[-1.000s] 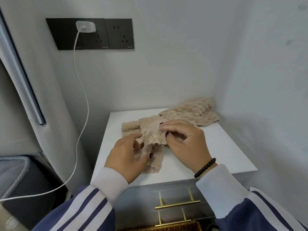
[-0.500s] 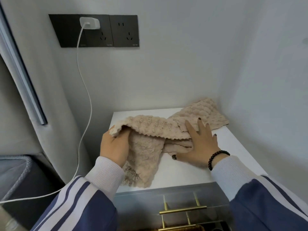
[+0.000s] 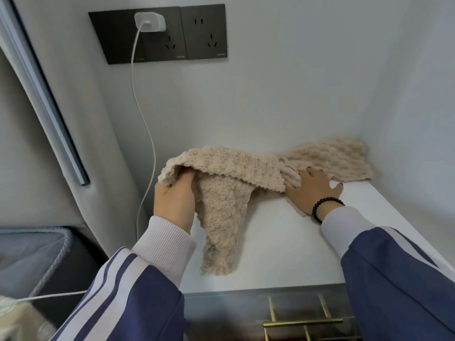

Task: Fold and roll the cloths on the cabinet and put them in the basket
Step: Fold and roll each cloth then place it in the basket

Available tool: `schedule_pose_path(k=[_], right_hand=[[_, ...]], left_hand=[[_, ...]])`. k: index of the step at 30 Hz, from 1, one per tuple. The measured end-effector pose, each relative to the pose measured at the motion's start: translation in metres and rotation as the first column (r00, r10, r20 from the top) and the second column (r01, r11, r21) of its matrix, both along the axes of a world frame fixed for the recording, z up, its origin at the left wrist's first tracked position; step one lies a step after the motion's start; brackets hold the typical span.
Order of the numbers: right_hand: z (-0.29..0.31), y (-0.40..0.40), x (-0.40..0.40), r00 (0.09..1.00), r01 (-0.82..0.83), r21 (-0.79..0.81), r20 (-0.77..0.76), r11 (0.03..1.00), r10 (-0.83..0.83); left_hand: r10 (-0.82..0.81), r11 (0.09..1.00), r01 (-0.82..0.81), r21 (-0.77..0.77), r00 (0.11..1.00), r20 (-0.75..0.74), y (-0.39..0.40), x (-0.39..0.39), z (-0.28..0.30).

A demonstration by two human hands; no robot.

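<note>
Head view, looking down at a white cabinet tabletop [image 3: 283,254] set in a pale wall corner.

Left hand [image 3: 173,205]: fingers curled into the raised left end of a beige, nubbly fleece cloth [image 3: 229,183], gripping it above the tabletop; free corner of that cloth hanging down to the surface near the front edge.

Right hand [image 3: 311,190]: fingers spread and straight, pressing flat on the right part of the same cloth against the tabletop; black bead bracelet [image 3: 325,205] at the wrist.

Second beige textured cloth [image 3: 334,161]: lying flat at the back right corner, just beyond the right fingertips, touching or overlapping the first cloth; exact boundary between the two not discernible.

Sleeves: navy with white stripes and pale ribbed cuffs.

Wall above: dark grey socket panel [image 3: 206,33] with a white charger plug [image 3: 149,20] inserted and a white cable [image 3: 145,119] trailing down the left side; small pale lettering at the lower edge of each socket plate, too small to read.

Below the tabletop: grey drawer front with brass bar handles [image 3: 302,323].

Lower left: dark grey fabric bin [image 3: 56,254], partly in view.
</note>
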State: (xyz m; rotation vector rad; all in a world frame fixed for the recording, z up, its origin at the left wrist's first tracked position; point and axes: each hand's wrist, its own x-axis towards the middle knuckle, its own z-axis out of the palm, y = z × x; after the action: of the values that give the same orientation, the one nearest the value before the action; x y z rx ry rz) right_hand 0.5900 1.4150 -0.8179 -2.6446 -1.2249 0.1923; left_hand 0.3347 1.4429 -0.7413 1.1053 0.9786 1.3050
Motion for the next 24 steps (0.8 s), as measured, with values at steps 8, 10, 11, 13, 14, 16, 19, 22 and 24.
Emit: schedule_pose_path(k=[8,10,11,13,14,16,19,22,24], right_hand=[[0.024,-0.007,0.001,0.956,-0.115,0.107,-0.257,0.988,0.139],[0.049,-0.020,-0.009,0.905,-0.115,0.285,-0.364,0.952,0.219],[0.064,-0.028,-0.016,0.879,-0.129,0.368,-0.388,0.921,0.279],[0.091,-0.041,-0.036,0.802,-0.198,0.514,-0.405,0.834,0.440],[0.104,-0.049,-0.049,0.728,-0.240,0.574,-0.427,0.783,0.536],[0.119,-0.064,-0.078,0.604,-0.323,0.659,-0.410,0.680,0.684],[0.129,-0.081,-0.112,0.576,-0.438,0.685,-0.282,0.581,0.767],[0.129,-0.089,-0.131,0.610,-0.571,0.627,-0.108,0.530,0.785],[0.125,-0.090,-0.136,0.637,-0.606,0.606,-0.019,0.516,0.771]], left_hand=[[-0.095,0.992,0.096,0.077,0.995,-0.017,-0.001,-0.014,0.000],[-0.111,0.986,0.118,0.116,0.991,-0.068,-0.006,-0.015,0.001],[-0.119,0.981,0.132,0.140,0.988,-0.096,-0.009,-0.016,0.003],[-0.130,0.964,0.166,0.208,0.975,-0.178,-0.015,-0.017,0.004],[-0.129,0.952,0.184,0.245,0.966,-0.225,-0.017,-0.017,0.005],[-0.125,0.928,0.217,0.302,0.947,-0.296,-0.023,-0.018,0.006],[-0.149,0.910,0.265,0.319,0.926,-0.347,-0.032,-0.020,0.007],[-0.175,0.913,0.281,0.296,0.925,-0.338,-0.040,-0.022,0.005],[-0.196,0.916,0.291,0.276,0.925,-0.326,-0.043,-0.023,0.003]])
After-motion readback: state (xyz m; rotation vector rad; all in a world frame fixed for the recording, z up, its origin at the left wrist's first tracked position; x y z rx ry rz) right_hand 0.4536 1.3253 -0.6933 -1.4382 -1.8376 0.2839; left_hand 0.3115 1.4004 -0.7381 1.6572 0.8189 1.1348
